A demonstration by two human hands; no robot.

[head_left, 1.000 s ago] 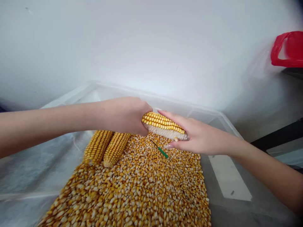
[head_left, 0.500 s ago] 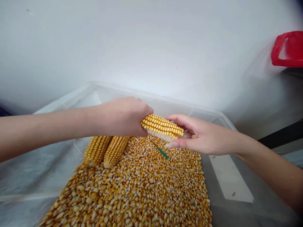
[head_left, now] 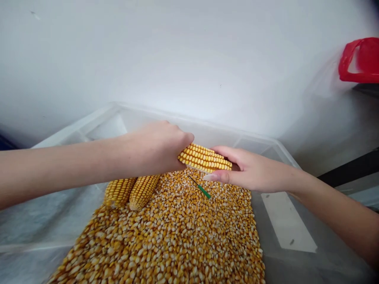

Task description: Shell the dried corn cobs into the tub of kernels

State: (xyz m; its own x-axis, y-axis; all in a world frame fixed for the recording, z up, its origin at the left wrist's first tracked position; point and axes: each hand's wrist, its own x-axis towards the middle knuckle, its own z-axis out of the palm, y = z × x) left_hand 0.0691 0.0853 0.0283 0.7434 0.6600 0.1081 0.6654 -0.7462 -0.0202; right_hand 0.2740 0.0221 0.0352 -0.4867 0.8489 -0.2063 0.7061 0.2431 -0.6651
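A yellow corn cob is held level above a heap of loose kernels. My left hand is closed around its left end. My right hand wraps its right end, thumb under the cob and fingers behind it. Two whole corn cobs lie side by side on the kernels below my left hand. A thin tool with a green handle rests on the kernels just under the held cob.
Everything sits in a clear plastic bin against a white wall. A white label lies on the bin's floor at right. A red plastic object is at the upper right.
The cob has turned in my hands: the bare stripped underside seen earlier no longer shows. My right hand shifted from a flat hold to a thumb-under grip.
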